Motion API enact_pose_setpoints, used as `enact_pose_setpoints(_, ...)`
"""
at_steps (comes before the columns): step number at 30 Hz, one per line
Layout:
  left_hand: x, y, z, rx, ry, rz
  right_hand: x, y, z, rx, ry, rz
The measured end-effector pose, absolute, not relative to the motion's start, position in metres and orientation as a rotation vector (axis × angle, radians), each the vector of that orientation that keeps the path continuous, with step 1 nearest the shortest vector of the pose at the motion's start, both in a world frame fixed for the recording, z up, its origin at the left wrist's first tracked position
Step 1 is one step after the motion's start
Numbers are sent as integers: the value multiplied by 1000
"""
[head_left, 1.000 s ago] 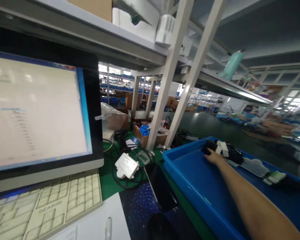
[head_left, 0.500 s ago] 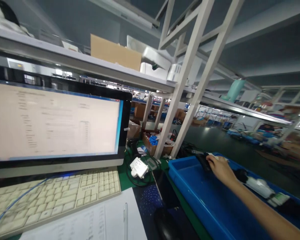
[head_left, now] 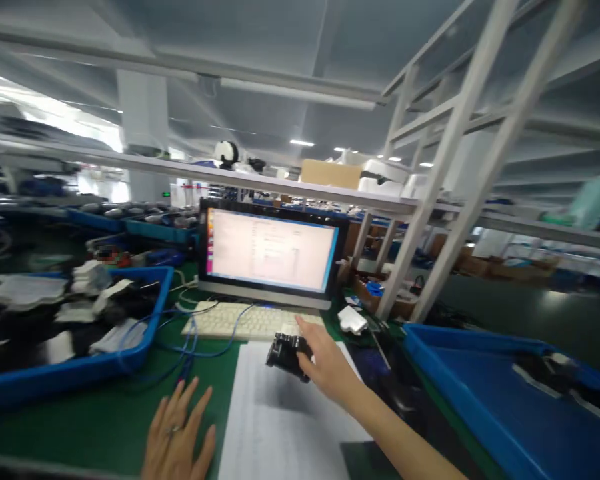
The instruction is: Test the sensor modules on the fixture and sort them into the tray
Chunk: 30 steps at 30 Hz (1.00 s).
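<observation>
My right hand point(head_left: 325, 363) grips a small black device point(head_left: 286, 353) and holds it just above the white paper sheet point(head_left: 280, 427), in front of the cream keyboard point(head_left: 240, 321). My left hand point(head_left: 177, 437) lies flat on the green bench top point(head_left: 95, 427), fingers spread, holding nothing, just left of the paper. The lit monitor point(head_left: 270, 252) stands behind the keyboard.
A blue bin point(head_left: 480, 393) with a few devices at its far side sits at the right. Another blue bin point(head_left: 80, 370) full of black and white parts is at the left, with blue cables point(head_left: 190, 340) trailing beside it. White frame posts point(head_left: 445, 220) rise right of the monitor.
My right hand left the right-hand blue bin holding the black device and carried it left over the paper. The view swung left, bringing my left hand and the left bin into sight.
</observation>
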State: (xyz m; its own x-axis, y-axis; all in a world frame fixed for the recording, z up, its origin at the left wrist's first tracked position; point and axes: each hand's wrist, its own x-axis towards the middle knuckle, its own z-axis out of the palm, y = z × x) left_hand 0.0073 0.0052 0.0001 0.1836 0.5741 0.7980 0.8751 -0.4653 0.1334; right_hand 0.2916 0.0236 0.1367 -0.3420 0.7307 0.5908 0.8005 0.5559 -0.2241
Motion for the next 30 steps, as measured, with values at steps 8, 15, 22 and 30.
enact_pose_setpoints(8, 20, -4, 5, -1968, -1415, -1224, 166, 76, 68, -963, -2150, -365)
enact_pose_setpoints(15, 17, -5, 1, -1987, -1406, -1376, 139, 50, 42, -890, -2151, -530)
enact_pose_setpoints(22, -5, -11, 11, -2094, -1389, -1419, 182, -10, 45, -967, -2064, -335)
enact_pose_setpoints(30, -41, 9, 37, -2363, -1081, -1027, 288, -57, 23, -1389, -1471, -13)
